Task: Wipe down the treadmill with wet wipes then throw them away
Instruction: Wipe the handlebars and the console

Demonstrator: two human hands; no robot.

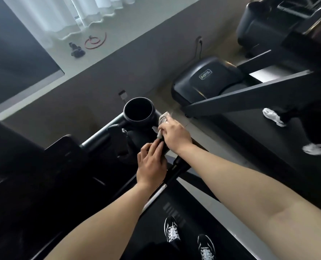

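Pressure mattered: the right hand (pixel 174 135) pinched the bunched wet wipe (pixel 162 121) against the treadmill (pixel 103 136) console beside the cup holder (pixel 139 111), while the left hand (pixel 151 164), fingers loosely curled, steadied the handlebar (pixel 178 166). Firm, overlapping strokes would have cleaned best.

Wipe (pixel 163 121) right of cup holder (pixel 138 111), second treadmill (pixel 208 81) farther right

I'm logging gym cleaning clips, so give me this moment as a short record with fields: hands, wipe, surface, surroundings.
right hand: right hand clutches a crumpled grey-white wet wipe
left hand: left hand rests on the black treadmill handlebar, holding nothing
wipe position: beside the round black cup holder
surroundings: a second black treadmill to the right, a red hoop on the far floor
task stage: wiping, wipe not yet discarded
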